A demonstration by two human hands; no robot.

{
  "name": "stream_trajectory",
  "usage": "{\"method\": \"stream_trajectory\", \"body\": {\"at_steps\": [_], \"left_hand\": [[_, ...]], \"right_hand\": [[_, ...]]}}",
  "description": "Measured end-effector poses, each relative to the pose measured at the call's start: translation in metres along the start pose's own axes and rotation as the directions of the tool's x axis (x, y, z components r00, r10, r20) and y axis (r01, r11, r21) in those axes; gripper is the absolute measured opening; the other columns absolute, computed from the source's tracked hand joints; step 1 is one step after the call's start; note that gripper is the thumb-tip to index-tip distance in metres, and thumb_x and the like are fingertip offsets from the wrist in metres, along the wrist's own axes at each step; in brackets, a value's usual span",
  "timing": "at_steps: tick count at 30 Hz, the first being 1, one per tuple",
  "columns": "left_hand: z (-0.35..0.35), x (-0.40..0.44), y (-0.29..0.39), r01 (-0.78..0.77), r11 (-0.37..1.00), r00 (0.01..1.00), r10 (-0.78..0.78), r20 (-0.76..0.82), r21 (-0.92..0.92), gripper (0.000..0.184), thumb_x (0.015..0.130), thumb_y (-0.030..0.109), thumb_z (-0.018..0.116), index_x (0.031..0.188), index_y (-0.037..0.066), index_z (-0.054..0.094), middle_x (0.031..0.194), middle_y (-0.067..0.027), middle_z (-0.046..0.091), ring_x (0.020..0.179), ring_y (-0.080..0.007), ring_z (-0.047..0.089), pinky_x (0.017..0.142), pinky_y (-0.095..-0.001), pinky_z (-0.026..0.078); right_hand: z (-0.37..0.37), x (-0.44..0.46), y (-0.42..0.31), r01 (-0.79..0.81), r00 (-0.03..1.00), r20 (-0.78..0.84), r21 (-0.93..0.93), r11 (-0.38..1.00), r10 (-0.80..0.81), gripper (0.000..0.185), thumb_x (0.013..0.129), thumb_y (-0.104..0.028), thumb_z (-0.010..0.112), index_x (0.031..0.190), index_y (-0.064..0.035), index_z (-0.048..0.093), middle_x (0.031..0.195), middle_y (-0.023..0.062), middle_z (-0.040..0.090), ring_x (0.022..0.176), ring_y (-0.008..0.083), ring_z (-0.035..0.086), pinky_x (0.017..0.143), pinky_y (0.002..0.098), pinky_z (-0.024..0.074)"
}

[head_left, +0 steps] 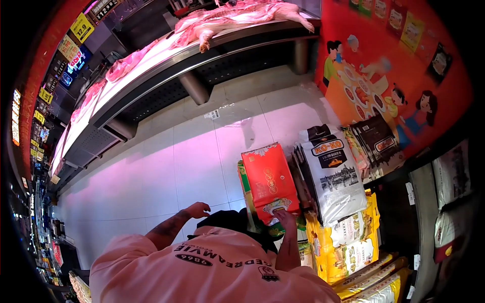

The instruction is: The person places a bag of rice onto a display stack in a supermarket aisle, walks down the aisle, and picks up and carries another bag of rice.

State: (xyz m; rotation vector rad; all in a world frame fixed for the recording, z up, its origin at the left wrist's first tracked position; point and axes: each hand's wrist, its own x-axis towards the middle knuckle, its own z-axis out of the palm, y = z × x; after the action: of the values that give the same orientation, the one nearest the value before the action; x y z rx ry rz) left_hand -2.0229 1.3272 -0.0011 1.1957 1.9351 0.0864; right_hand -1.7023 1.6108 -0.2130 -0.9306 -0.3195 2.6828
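Observation:
My right hand (286,218) is at the near end of a large red bag (269,177) with gold print, its fingers closed on the edge beside a colourful printed patch. The bag leans among other sacks, with a green bag (244,181) partly showing behind its left side. Off to the left, my left hand (198,209) hangs over the tiled floor, fingers loosely bent and apart, holding nothing. Just right of the red bag stands a silver-white KO-KO rice bag (333,174), touched by neither hand.
Yellow sacks (348,242) lie stacked at the lower right, near dark shelving (427,202). Brown bags (376,139) stand against a red illustrated wall (404,65). A meat counter (151,73) with raw cuts curves across the top. Pale floor tiles (151,171) lie between.

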Motion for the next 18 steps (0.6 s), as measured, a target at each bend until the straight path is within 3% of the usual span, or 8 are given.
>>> {"method": "stream_trajectory", "body": {"at_steps": [1, 2, 3, 4, 6, 8, 12, 18], "left_hand": [[0.004, 0.0, -0.017, -0.011, 0.999, 1.0, 0.01, 0.006, 0.032, 0.031, 0.074, 0.026, 0.061, 0.096, 0.005, 0.063, 0.094, -0.0134, 0.062, 0.088, -0.0286, 0.058, 0.079, -0.0354, 0.046], [0.009, 0.003, -0.035, -0.023, 0.998, 1.0, 0.023, 0.013, 0.063, 0.031, 0.074, 0.027, 0.061, 0.095, 0.005, 0.063, 0.094, -0.0133, 0.062, 0.088, -0.0288, 0.058, 0.079, -0.0353, 0.046], [0.015, 0.008, -0.053, -0.036, 0.986, 0.999, 0.031, 0.032, 0.161, 0.032, 0.073, 0.029, 0.06, 0.094, 0.005, 0.064, 0.096, -0.0131, 0.062, 0.087, -0.0295, 0.059, 0.079, -0.0356, 0.046], [0.016, 0.015, -0.065, 0.002, 0.988, 0.998, -0.012, 0.067, 0.156, 0.033, 0.072, 0.03, 0.06, 0.094, 0.006, 0.064, 0.097, -0.0126, 0.062, 0.089, -0.0292, 0.058, 0.081, -0.0354, 0.046], [0.014, 0.031, -0.081, 0.001, 0.979, 0.992, -0.027, 0.121, 0.205, 0.033, 0.071, 0.03, 0.061, 0.094, 0.007, 0.065, 0.097, -0.0126, 0.062, 0.091, -0.0291, 0.058, 0.082, -0.0348, 0.045], [0.011, 0.058, -0.1, -0.046, 0.976, 0.989, 0.014, 0.149, 0.212, 0.032, 0.069, 0.03, 0.062, 0.094, 0.009, 0.065, 0.097, -0.0126, 0.062, 0.092, -0.029, 0.057, 0.083, -0.0348, 0.045], [-0.015, 0.124, -0.107, -0.241, 0.934, 0.965, 0.202, 0.166, 0.264, 0.029, 0.068, 0.028, 0.063, 0.09, 0.01, 0.065, 0.094, -0.0127, 0.062, 0.09, -0.0287, 0.057, 0.082, -0.0357, 0.046], [-0.037, 0.189, -0.07, -0.439, 0.865, 0.898, 0.432, 0.084, 0.242, 0.026, 0.068, 0.021, 0.062, 0.092, 0.009, 0.063, 0.089, -0.0124, 0.062, 0.083, -0.028, 0.059, 0.075, -0.0373, 0.048]], "right_hand": [[0.005, -0.026, -0.006, 0.275, 0.958, 0.083, -0.538, 0.797, -0.275, 0.018, 0.08, -0.013, 0.057, 0.087, 0.003, 0.061, 0.089, 0.0108, 0.062, 0.088, 0.0195, 0.06, 0.079, 0.0286, 0.0481], [0.006, -0.053, -0.011, 0.426, 0.855, 0.288, -0.864, 0.269, -0.431, 0.017, 0.08, -0.012, 0.057, 0.088, 0.0024, 0.061, 0.089, 0.0105, 0.062, 0.084, 0.0194, 0.061, 0.078, 0.0284, 0.0489], [0.0, -0.078, -0.021, 0.453, 0.782, 0.407, -0.891, -0.019, -0.472, 0.016, 0.077, -0.01, 0.058, 0.087, 0.0024, 0.062, 0.087, 0.0104, 0.063, 0.08, 0.0179, 0.062, 0.074, 0.0274, 0.0496], [-0.004, -0.097, -0.018, 0.485, 0.786, 0.27, -0.827, 0.284, -0.556, 0.016, 0.074, -0.008, 0.06, 0.083, 0.0036, 0.061, 0.083, 0.0111, 0.063, 0.077, 0.0186, 0.062, 0.069, 0.0269, 0.0496], [-0.08, -0.116, -0.005, 0.28, 0.747, 0.215, -0.96, 0.005, -0.629, 0.011, 0.071, -0.013, 0.062, 0.075, -0.0032, 0.063, 0.078, 0.0096, 0.064, 0.071, 0.0192, 0.062, 0.061, 0.0288, 0.0492], [-0.06, -0.166, -0.001, -0.53, 0.785, -0.162, -0.676, -0.512, -0.598, 0.012, 0.073, -0.024, 0.058, 0.069, -0.0144, 0.064, 0.077, 0.0049, 0.065, 0.066, 0.0189, 0.061, 0.056, 0.0307, 0.0482], [-0.143, -0.226, 0.102, -0.719, 0.692, -0.477, -0.516, -0.465, -0.542, 0.025, 0.078, -0.036, 0.044, 0.073, -0.0245, 0.065, 0.08, -0.0025, 0.065, 0.078, 0.0139, 0.062, 0.058, 0.0334, 0.0492], [-0.041, -0.288, 0.299, -0.608, 0.784, -0.386, -0.636, -0.475, -0.487, 0.022, 0.071, -0.035, 0.052, 0.067, -0.0171, 0.063, 0.066, 0.0012, 0.063, 0.063, 0.022, 0.061, 0.054, 0.0376, 0.0472]]}}
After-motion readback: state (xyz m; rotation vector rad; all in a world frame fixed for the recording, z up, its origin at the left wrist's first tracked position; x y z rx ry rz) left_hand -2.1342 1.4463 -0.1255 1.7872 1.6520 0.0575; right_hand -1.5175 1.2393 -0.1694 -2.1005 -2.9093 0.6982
